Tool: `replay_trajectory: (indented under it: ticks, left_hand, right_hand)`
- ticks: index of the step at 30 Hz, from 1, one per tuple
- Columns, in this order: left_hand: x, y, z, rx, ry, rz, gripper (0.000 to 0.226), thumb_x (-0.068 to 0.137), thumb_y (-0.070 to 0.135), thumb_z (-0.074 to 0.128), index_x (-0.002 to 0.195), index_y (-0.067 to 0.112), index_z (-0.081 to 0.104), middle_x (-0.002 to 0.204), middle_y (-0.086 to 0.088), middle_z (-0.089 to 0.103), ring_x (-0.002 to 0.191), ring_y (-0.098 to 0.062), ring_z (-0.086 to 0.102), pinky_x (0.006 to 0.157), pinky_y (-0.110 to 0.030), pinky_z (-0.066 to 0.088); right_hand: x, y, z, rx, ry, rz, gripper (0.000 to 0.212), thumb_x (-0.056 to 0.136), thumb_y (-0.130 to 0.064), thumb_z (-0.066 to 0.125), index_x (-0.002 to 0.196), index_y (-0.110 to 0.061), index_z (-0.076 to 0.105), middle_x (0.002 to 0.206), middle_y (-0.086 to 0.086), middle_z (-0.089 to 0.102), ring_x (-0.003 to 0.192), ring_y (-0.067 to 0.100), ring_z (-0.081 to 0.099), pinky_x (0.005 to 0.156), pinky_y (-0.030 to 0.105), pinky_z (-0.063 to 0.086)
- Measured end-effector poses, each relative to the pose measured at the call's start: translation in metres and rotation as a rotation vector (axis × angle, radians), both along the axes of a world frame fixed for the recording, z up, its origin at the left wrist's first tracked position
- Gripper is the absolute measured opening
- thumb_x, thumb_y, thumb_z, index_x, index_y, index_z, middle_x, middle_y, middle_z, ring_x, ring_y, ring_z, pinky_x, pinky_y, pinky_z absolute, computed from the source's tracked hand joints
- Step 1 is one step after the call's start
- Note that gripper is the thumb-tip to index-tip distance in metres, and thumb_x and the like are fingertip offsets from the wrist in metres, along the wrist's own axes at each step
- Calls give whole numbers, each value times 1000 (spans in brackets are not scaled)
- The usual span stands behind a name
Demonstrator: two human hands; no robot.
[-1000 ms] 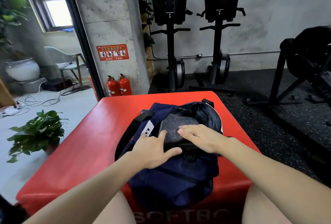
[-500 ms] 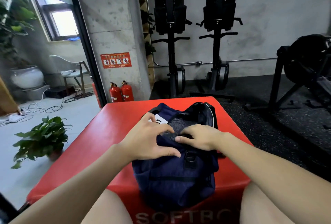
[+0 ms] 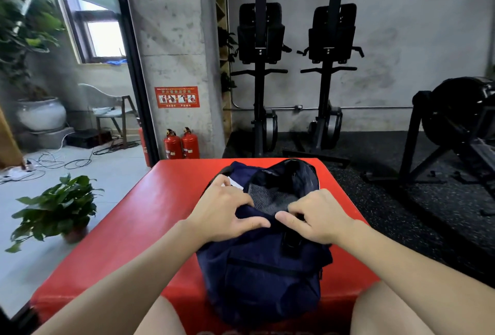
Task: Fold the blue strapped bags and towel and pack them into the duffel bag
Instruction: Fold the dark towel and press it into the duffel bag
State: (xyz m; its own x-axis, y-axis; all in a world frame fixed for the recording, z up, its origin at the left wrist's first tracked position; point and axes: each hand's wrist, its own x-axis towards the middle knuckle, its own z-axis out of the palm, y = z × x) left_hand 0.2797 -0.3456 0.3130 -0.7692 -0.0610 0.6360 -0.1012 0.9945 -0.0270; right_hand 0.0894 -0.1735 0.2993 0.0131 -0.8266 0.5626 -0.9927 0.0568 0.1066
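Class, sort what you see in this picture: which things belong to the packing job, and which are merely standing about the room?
Part of the job:
duffel bag
grey towel inside it
left hand and right hand gripping the bag's opening

Just standing about:
red box under the bag
fire extinguishers
potted plant
chair

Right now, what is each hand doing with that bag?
Left hand: pinching the near edge of the duffel bag opening.
Right hand: fingers curled, gripping the same edge, beside the grey towel inside.
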Motion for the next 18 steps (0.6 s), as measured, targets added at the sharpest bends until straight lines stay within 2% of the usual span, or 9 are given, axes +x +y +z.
replay_trajectory:
  ticks: [4,7,9,11,15,18]
  left_hand:
    - [-13,1,9,-50,2,21,79,70,96,40,56,18,46,50,11,43,58,-22,38,75,-31,36]
    - [-20,-11,33,-166,37,42,77,62,97,47,59,21,38,49,16,34,55,-23,39,68,-25,23]
    - [-24,-21,52,-183,48,53,75,58,96,50,63,22,39,51,16,40,54,-21,41,69,-23,17]
    - [-28,-31,62,-168,42,61,79,56,97,52,66,20,39,54,13,45,54,-18,39,73,-25,21]
    - [-24,-40,43,-109,-40,55,83,55,99,53,64,18,37,54,12,41,54,-15,32,75,-31,33]
    - [-22,-43,13,-111,-143,-38,76,70,95,44,60,20,43,56,11,45,56,-14,39,83,-35,38]
  right_hand:
    - [-2,-10,10,-175,18,21,77,98,-72,21,48,-16,43,41,-2,47,40,19,45,48,28,23]
    - [-6,-22,35,-284,76,-3,78,96,-72,21,46,-17,45,40,-3,49,39,18,48,47,27,24]
    - [-6,-32,51,-323,97,-37,78,95,-73,21,46,-17,45,40,-3,50,40,19,50,49,26,23]
    - [-5,-42,56,-328,100,-50,79,94,-74,21,47,-17,48,42,-3,51,42,20,51,49,27,26]
    - [-10,-42,31,-250,101,40,75,95,-71,27,47,-18,49,42,-5,50,42,16,47,49,28,31]
    - [-29,-35,6,-214,106,113,70,100,-62,34,45,-19,45,42,-6,46,46,21,41,60,25,31]
